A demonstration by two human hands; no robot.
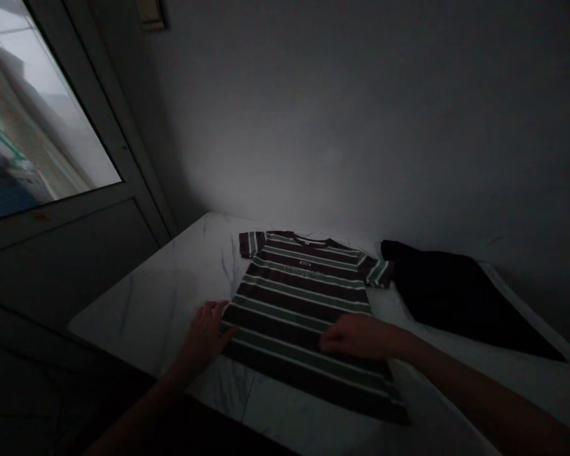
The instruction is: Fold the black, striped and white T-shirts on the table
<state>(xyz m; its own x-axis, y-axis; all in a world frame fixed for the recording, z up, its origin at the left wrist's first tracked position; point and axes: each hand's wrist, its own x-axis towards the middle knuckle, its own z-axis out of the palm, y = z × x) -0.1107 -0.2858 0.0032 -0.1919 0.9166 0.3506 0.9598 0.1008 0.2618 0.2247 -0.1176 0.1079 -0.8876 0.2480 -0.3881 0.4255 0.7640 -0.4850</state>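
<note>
A striped short-sleeved T-shirt (pixel 299 304), dark with green and white bands, lies spread flat with its collar toward the wall. At its left edge, my left hand (pixel 211 332) touches the fabric, thumb lying on the shirt and fingers apart. My right hand (pixel 351 335) rests on the lower right part of the shirt with its fingers curled together; whether it pinches cloth is hidden. The shirt's lower hem hangs close to the front of the marble-patterned table (pixel 156 304).
A black folded cloth (pixel 460 297) lies on the table to the right of the shirt. Behind the table rises a grey wall (pixel 337 126). On the left stands a door (pixel 76 253) with a glass pane.
</note>
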